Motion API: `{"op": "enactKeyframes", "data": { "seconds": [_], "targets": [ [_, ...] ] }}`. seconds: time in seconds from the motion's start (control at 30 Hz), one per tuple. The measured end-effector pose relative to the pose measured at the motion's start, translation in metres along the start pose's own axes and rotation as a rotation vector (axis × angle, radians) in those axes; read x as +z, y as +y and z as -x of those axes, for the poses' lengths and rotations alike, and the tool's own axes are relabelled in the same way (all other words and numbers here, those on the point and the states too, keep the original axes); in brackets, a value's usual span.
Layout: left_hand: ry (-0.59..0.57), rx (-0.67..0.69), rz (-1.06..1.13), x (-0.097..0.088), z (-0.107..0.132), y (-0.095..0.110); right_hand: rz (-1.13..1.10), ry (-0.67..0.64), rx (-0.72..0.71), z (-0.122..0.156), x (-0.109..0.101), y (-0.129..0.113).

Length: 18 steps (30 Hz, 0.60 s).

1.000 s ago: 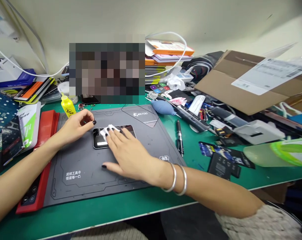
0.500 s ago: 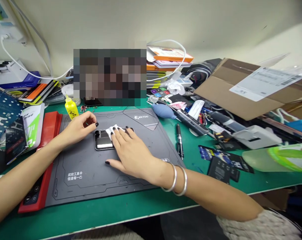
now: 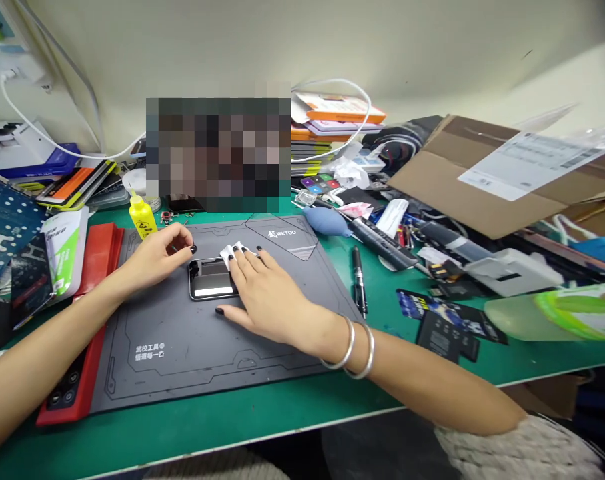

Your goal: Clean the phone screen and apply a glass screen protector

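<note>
A smartphone (image 3: 212, 287) with a dark, glossy screen lies flat on the grey work mat (image 3: 197, 353). Across its right part rests my right hand (image 3: 267, 287), fingers stretched out and pressing a folded white tissue (image 3: 227, 252) against the glass. The palm hides the phone's right end. My left hand (image 3: 162, 253) is just beyond the phone's upper left corner, its fingers loosely curled with a gap between them and nothing visible in the grasp.
A yellow dropper bottle (image 3: 142, 217) stands behind my left hand. Red phone cases (image 3: 95, 260) line the mat's left edge. To the right are a pen (image 3: 359, 283), a blue air blower (image 3: 326, 221), piled tools and a cardboard box (image 3: 432, 167).
My right hand and the tissue have slid a little to the right over the phone, baring more of its screen. My left hand has hardly moved.
</note>
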<state>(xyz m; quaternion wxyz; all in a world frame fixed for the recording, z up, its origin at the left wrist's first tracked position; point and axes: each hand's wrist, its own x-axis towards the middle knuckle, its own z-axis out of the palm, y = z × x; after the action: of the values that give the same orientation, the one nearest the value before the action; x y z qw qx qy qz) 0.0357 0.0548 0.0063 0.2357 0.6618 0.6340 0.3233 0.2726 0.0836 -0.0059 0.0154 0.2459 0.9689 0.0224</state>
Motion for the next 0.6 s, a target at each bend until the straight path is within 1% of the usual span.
{"op": "enactKeyframes", "data": {
  "seconds": [0.07, 0.17, 0.23, 0.3, 0.4, 0.47, 0.6],
  "targets": [
    [-0.002, 0.001, 0.003, 0.000, 0.000, -0.001, -0.010, 0.007, -0.045, 0.006, -0.001, -0.006],
    [-0.003, -0.002, 0.009, 0.001, 0.000, -0.001, -0.043, 0.026, -0.189, 0.016, -0.001, -0.019],
    [0.000, -0.004, 0.007, 0.001, 0.000, -0.001, -0.062, 0.036, -0.262, 0.015, 0.000, -0.020],
    [0.001, -0.001, 0.000, 0.000, 0.000, -0.001, -0.071, 0.046, -0.290, 0.008, 0.002, -0.013],
    [-0.004, 0.003, -0.005, 0.000, -0.001, -0.002, -0.071, 0.068, -0.236, -0.006, 0.005, -0.002],
    [-0.004, 0.002, -0.002, 0.000, -0.001, -0.001, -0.082, 0.086, -0.225, -0.011, 0.005, -0.002],
    [0.002, -0.004, 0.018, 0.001, -0.002, 0.000, -0.118, 0.103, -0.359, -0.012, 0.005, -0.013]
  ]
}}
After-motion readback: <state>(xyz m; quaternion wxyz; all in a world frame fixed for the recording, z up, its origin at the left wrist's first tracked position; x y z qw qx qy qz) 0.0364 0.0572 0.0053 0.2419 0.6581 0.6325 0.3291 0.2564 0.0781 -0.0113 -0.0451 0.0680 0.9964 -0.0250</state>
